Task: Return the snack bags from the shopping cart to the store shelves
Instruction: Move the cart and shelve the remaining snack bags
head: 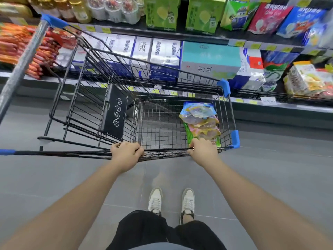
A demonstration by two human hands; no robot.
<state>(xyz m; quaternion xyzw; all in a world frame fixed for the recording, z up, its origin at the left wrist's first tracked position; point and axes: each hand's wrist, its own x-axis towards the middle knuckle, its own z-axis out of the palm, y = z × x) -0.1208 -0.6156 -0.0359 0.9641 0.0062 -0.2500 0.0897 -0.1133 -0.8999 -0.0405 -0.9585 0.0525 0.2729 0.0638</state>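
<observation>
A black wire shopping cart (90,98) with blue corner caps stands sideways in front of me. Several snack bags (201,121) in blue, yellow, pink and green lie stacked at the right end of its basket. My left hand (126,152) is curled over the near rim of the cart. My right hand (203,149) grips the same rim further right, just in front of the bags; its fingers hide the lowest bag's near edge.
Store shelves (180,36) run behind the cart with milk cartons (162,56), green boxes (162,13), colourful snack bags (288,20) at upper right and sausages (21,46) at left. Grey tiled floor (270,168) lies around my feet.
</observation>
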